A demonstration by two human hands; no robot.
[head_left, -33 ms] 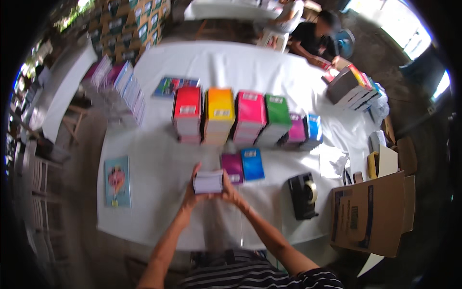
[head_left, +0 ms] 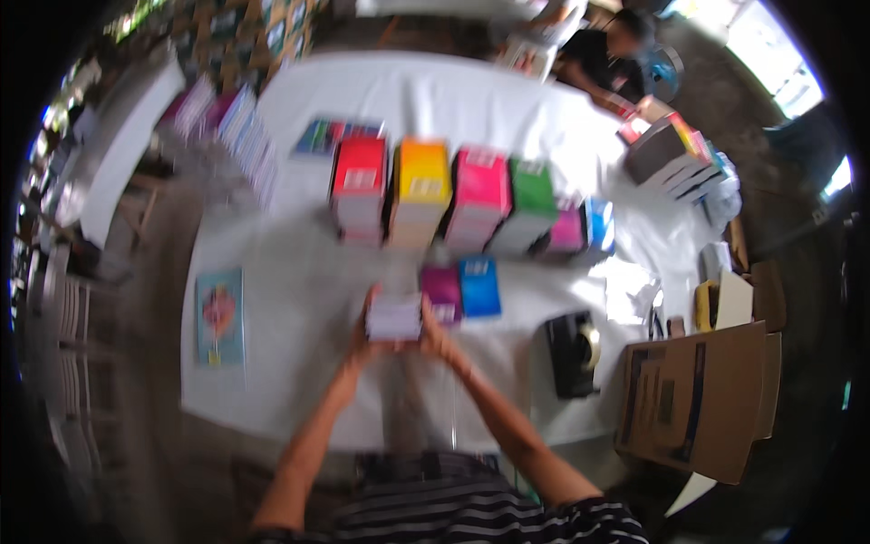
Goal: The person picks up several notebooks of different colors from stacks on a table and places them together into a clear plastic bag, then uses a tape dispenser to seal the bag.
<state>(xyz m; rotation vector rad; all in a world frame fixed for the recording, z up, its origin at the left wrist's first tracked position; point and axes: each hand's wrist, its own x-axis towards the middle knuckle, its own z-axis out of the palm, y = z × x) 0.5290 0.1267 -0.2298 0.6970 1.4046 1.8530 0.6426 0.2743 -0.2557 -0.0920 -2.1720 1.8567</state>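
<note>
Between my two hands is a small stack of books point(head_left: 394, 319), its pale page edges facing up toward me. My left hand point(head_left: 364, 328) grips the stack's left side and my right hand point(head_left: 433, 332) its right side, both closed around it. Just beyond my right hand lie a purple book point(head_left: 441, 288) and a blue book point(head_left: 480, 288), side by side. Farther off stands a row of book stacks: red point(head_left: 360, 177), yellow point(head_left: 423, 172), pink point(head_left: 481, 177), green point(head_left: 533, 195), with lower purple point(head_left: 566, 228) and blue point(head_left: 599, 222) ones at its right end.
A black tape dispenser point(head_left: 571, 354) and an open cardboard box point(head_left: 693, 399) are at the right. A light-blue illustrated book point(head_left: 220, 317) lies at the left. More books point(head_left: 666, 159) are piled far right, near a seated person point(head_left: 603, 63). Tall book stacks point(head_left: 240, 127) stand far left.
The whole view has shifted slightly, so the table and books sit higher in the picture. Both hands keep hold of the stack of books.
</note>
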